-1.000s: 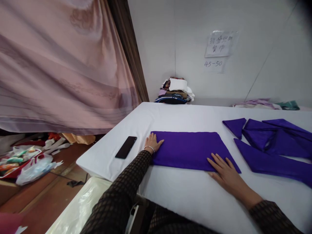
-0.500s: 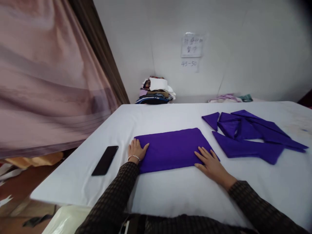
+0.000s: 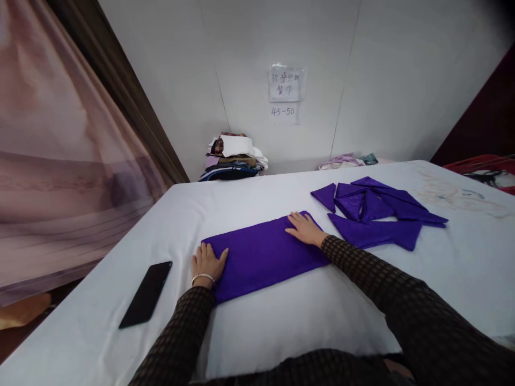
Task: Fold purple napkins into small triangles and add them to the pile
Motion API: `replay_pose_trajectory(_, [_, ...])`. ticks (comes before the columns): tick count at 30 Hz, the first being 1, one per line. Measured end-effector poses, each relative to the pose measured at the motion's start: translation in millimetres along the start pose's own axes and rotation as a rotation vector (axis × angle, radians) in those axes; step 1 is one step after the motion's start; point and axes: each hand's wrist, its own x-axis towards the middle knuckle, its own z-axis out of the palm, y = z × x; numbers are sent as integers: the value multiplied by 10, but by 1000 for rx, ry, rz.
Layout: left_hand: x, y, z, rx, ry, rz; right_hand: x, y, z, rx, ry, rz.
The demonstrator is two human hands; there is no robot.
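A purple cloth (image 3: 257, 260), folded into a flat rectangle, lies on the white-covered table (image 3: 298, 321) in front of me. My left hand (image 3: 208, 262), with a bracelet at the wrist, rests flat over the cloth's left edge, fingers spread and thumb on the fabric. Across at the far right corner, my right hand (image 3: 304, 229) lies palm down on the cloth with its fingers stretched out. Neither hand grips the fabric. Just right of the cloth are several folded purple pieces (image 3: 374, 233), some pointed, partly overlapping one another.
A black phone (image 3: 146, 295) lies on the table to the left. Piled clothes (image 3: 233, 158) and a smaller fabric heap (image 3: 341, 161) are beyond the far edge. A pink curtain (image 3: 52, 161) hangs at left; a handwritten sign (image 3: 285, 86) is on the wall.
My right hand has slid from the cloth's near right part to its far right corner. My left hand stays at the left edge. The view has shifted to the right.
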Motion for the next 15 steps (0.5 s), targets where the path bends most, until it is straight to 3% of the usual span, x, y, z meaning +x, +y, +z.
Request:
replay_pose_trajectory(4, [3,-4,8,1,-4,0,94,409,36,-39,-32,119])
replay_pose_trajectory(8, [-5,-7,15,-1,-11,-1,42,525,101,-53,46,292])
replay_pose_trajectory(10, [-7,-9,20,-2,-15,-1,19,486,134,-60,87,265])
replay_pose_trajectory(13, [-3,-13,20,-6,-24,-5,9,428,146,-41,47,89])
replay_pose_trajectory(15, [-1,-13,12,-11,-22,-4,5,399,124,-31,15,112])
